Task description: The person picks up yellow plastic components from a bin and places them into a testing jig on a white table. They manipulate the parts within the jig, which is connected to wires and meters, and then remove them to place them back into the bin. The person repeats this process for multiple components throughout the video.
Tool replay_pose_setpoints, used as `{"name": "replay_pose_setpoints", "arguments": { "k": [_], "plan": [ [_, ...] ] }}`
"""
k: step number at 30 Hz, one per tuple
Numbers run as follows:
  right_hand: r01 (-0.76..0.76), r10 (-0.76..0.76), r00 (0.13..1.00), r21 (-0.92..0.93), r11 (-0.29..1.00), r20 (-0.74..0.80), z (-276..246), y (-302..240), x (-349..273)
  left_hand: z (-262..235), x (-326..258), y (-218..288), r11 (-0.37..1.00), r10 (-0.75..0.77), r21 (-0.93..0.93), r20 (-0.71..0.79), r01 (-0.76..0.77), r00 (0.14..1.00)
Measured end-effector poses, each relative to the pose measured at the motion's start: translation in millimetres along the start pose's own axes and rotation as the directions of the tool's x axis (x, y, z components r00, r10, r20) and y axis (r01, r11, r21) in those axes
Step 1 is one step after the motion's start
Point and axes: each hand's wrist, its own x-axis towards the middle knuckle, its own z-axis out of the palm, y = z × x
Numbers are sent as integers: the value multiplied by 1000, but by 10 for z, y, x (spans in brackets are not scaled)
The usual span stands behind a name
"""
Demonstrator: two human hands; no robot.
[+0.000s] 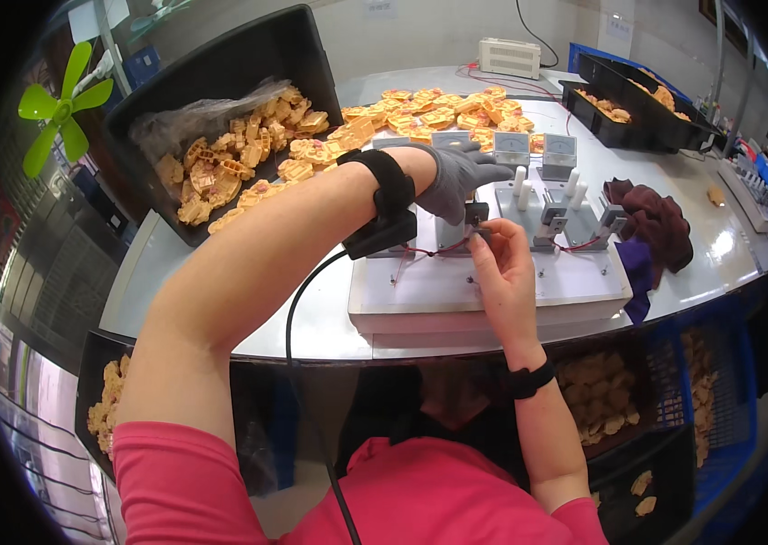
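Note:
My left hand, in a grey glove, reaches across a white test fixture with its fingers stretched out to the right. The palm and whatever lies beneath it are hidden. My bare right hand pinches with thumb and forefinger just below a small black block. What sits between those fingertips is too small to make out. A thin red wire runs up to that spot. To the right on the fixture stand white pegs, grey metal clamps and panel meters.
A tilted black bin spills yellow plastic parts at the left; more parts lie behind the fixture. Dark cloth lies at the right. Black trays and a beige instrument stand farther back. A green fan hangs at left.

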Motion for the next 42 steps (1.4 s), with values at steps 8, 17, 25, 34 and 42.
{"name": "replay_pose_setpoints", "arguments": {
  "k": [8, 17, 25, 34, 42],
  "plan": [
    [-8, 7, 1000, -29, 1000, -5, -5, 0, 29, -357, -281, 59, 956, -32, -287, 88, 56, 996],
    [211, -182, 977, -462, 861, 107, -103, -122, -85, 207, -1747, -511, 752, -461, -573, -105, 326, 881],
    [198, -72, 972, -618, 761, 223, -130, -137, -26, 1146, -1571, -1416, 658, -626, -547, -16, 518, 779],
    [199, -76, 974, -641, 741, 214, -108, -137, 6, 1693, -696, -1893, 614, -748, -242, 126, 751, 652],
    [195, -66, 973, -644, 740, 219, -144, -142, -16, 1881, -1171, -1362, 675, -731, -289, -132, 679, 670]
  ]
}}
